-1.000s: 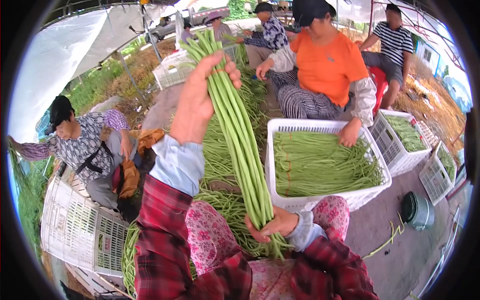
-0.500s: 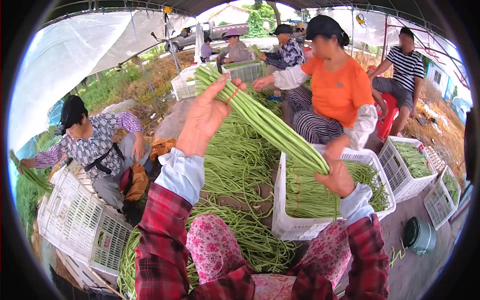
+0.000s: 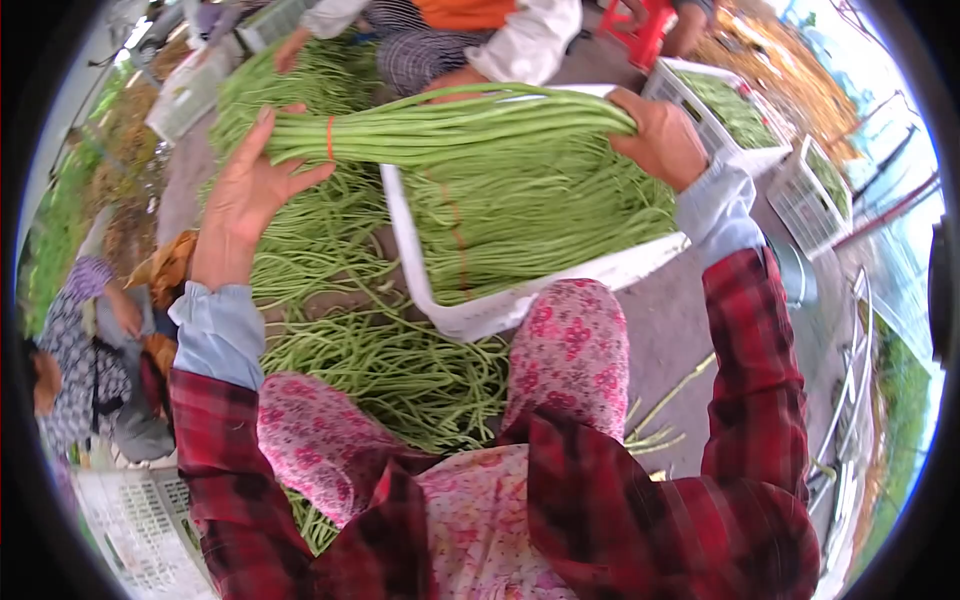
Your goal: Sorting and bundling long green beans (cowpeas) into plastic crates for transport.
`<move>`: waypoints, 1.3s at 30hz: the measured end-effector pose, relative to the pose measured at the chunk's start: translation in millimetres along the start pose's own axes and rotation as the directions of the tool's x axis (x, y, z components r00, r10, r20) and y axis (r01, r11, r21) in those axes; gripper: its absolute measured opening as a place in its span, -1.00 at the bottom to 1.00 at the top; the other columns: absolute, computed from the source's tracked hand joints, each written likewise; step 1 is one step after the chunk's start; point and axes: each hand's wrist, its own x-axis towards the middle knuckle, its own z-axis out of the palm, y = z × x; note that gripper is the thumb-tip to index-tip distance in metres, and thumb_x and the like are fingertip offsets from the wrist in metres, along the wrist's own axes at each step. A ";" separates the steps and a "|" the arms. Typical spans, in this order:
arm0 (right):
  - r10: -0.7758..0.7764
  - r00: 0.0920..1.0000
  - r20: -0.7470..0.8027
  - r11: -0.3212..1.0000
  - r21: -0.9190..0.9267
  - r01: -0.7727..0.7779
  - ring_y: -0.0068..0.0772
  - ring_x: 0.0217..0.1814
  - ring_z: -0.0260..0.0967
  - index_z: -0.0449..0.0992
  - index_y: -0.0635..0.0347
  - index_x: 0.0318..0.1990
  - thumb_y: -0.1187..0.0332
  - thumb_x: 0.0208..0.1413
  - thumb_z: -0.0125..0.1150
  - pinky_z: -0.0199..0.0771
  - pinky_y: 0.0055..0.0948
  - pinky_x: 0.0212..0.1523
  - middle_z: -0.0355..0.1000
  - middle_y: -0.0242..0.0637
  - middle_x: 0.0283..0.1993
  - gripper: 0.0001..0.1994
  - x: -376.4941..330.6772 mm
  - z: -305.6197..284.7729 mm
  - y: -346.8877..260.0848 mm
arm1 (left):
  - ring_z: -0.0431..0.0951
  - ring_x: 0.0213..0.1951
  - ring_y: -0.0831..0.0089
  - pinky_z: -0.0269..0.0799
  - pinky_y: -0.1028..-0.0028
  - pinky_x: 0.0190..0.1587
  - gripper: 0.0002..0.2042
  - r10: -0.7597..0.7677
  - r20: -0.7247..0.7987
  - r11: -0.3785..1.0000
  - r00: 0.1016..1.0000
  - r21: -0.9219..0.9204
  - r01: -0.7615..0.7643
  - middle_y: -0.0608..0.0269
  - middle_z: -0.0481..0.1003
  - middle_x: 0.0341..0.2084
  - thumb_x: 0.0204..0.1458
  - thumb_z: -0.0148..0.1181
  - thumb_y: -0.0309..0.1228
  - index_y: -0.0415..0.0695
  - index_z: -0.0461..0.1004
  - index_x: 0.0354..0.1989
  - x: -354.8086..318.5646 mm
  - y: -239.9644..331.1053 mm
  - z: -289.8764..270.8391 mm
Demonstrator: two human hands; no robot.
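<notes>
A bundle of long green beans, bound near its left end by a red band, stretches level between my hands. My left hand holds the banded end, thumb below and fingers partly hidden behind the beans. Around the other end, my right hand is closed. Right beneath the bundle stands a white plastic crate, filled with more long beans lying side by side; an orange-red band crosses some of them. Loose long beans are heaped on the ground left of the crate and before my knees.
Beyond the crate sits a person in orange. Another person is at the left, near a white crate. More bean-filled crates stand at the right by a red stool. A bluish bucket lies beyond my right forearm.
The view has tipped downward and turned. The bundle has gone from slanting with its left end raised to level above the crate, still between both my hands.
</notes>
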 end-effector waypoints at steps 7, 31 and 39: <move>0.085 0.987 0.137 0.995 -0.057 -0.078 -0.05 -0.25 0.46 0.41 0.03 -0.09 0.41 -0.14 0.27 0.45 -0.19 -0.24 0.48 -0.14 -0.30 -0.63 -22.5 17.2 69.1 | 0.44 -0.05 0.37 0.45 0.23 0.02 -0.66 -0.145 0.120 0.987 0.982 0.082 0.136 0.22 0.44 -0.14 0.00 0.22 -0.45 -0.15 0.37 -0.02 40.1 -84.9 9.7; 0.143 0.941 0.307 0.988 0.007 -0.152 -0.07 -0.09 0.42 0.39 0.02 -0.06 0.57 -0.29 0.35 0.45 -0.26 -0.14 0.45 -0.24 -0.11 -0.48 -50.2 119.4 136.7 | 0.40 -0.36 0.65 0.35 0.59 -0.27 -0.85 -0.386 0.069 0.679 0.920 0.696 0.233 0.44 0.45 -0.36 -0.07 0.26 -0.48 -0.15 0.46 -0.31 84.4 -171.3 -1.6; 0.004 0.884 0.468 0.988 0.134 -0.076 -0.08 -0.06 0.42 0.40 0.17 0.01 0.52 -0.27 0.33 0.44 -0.32 -0.06 0.46 -0.13 -0.10 -0.46 -70.8 98.7 138.7 | 0.46 -0.33 0.51 0.37 0.53 -0.23 -0.82 -0.611 0.160 0.601 0.775 0.731 0.323 0.31 0.47 -0.31 -0.12 0.21 -0.47 -0.21 0.45 -0.30 51.2 -159.4 6.7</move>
